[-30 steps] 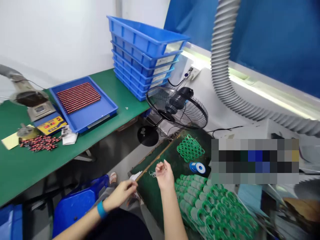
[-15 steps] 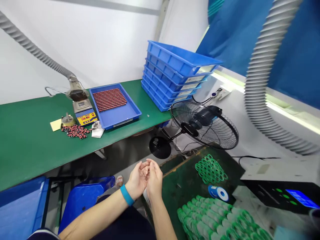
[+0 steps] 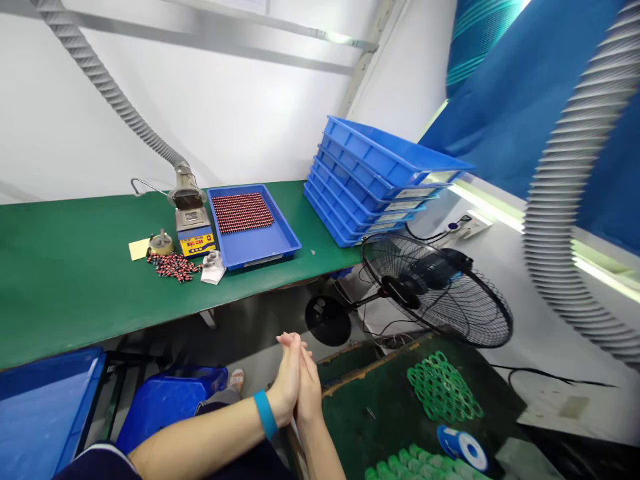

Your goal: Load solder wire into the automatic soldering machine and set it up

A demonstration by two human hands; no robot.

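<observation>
My left hand (image 3: 285, 383), with a blue wristband (image 3: 265, 413) on its wrist, is pressed palm to palm against my right hand (image 3: 309, 393). Both are in front of my body, above the gap between two green work surfaces. The fingers lie close together, and whatever is between the palms is hidden. To the right of my hands, the dark green table (image 3: 350, 413) holds a sheet of green rings (image 3: 444, 387), a blue spool of wire (image 3: 463, 447) and rows of stacked green rings (image 3: 420, 467).
On the long green bench (image 3: 75, 287) stand a blue tray (image 3: 265, 250) of small red-black parts, a small heating unit (image 3: 196, 233) and a loose parts pile (image 3: 175, 267). Stacked blue crates (image 3: 370, 180) and a black fan (image 3: 435, 287) stand beyond. A blue stool (image 3: 170, 400) is at left.
My cupped hands, which had thin wire-like pieces in them, have closed palm to palm. The view has shifted, so the bench and fan appear further right and lower.
</observation>
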